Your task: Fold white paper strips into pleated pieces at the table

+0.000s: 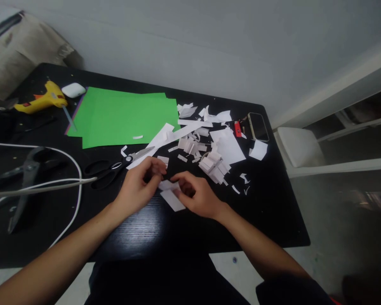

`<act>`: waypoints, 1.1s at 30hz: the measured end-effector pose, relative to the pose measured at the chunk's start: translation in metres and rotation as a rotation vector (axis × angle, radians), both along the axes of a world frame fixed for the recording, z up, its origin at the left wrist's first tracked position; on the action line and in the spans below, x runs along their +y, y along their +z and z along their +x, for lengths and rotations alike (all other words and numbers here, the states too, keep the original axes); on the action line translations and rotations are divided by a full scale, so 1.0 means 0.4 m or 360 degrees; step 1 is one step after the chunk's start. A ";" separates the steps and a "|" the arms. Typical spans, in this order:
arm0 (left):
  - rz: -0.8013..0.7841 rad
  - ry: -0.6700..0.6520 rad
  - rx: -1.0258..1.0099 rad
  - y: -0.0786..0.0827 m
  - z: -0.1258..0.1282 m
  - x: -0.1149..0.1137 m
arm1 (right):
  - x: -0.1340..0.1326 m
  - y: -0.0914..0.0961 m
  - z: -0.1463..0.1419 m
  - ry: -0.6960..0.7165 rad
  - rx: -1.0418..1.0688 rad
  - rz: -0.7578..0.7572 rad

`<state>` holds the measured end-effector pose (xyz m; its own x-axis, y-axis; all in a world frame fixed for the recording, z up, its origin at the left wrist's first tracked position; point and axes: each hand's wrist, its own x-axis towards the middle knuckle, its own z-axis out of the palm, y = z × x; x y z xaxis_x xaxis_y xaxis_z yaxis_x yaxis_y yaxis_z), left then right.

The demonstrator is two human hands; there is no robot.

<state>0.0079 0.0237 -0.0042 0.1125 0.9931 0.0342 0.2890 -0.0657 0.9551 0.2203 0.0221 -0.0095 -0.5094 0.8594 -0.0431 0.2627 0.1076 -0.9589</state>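
Observation:
A small folded piece of white paper is held between my two hands above the black table, near its front edge. My left hand has its fingers curled, with thumb and fingertips at the paper's upper left corner. On the other side, my right hand pinches the paper's right edge, thumb on top. A crease runs across the piece, and fingers hide part of its upper end. Just beyond my left hand lie black-handled scissors, blades apart, over a long white paper strip.
Cut paper pieces are heaped right of centre. Green sheets lie at the back. A yellow glue gun and white case sit back left. White cables cross the left side. A red lighter and phone are at right.

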 end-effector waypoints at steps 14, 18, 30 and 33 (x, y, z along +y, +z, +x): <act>-0.0635 -0.0448 -0.0572 -0.021 0.031 -0.017 | 0.000 -0.014 -0.020 -0.0745 0.0566 -0.0258; -0.0570 -0.0418 -0.0500 -0.030 0.030 -0.020 | 0.008 -0.006 -0.022 -0.0829 0.0678 -0.0585; -0.0318 -0.0149 -0.0585 -0.016 0.031 -0.015 | 0.014 0.001 -0.017 -0.0712 0.0850 -0.0788; -0.0249 -0.0098 -0.0607 -0.018 0.029 -0.015 | 0.013 -0.002 -0.017 -0.0660 0.0851 -0.0740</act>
<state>0.0195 0.0176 -0.0113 0.1803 0.9814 -0.0661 -0.0872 0.0829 0.9927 0.2136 0.0272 -0.0103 -0.2070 0.9366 -0.2827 -0.3116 -0.3370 -0.8884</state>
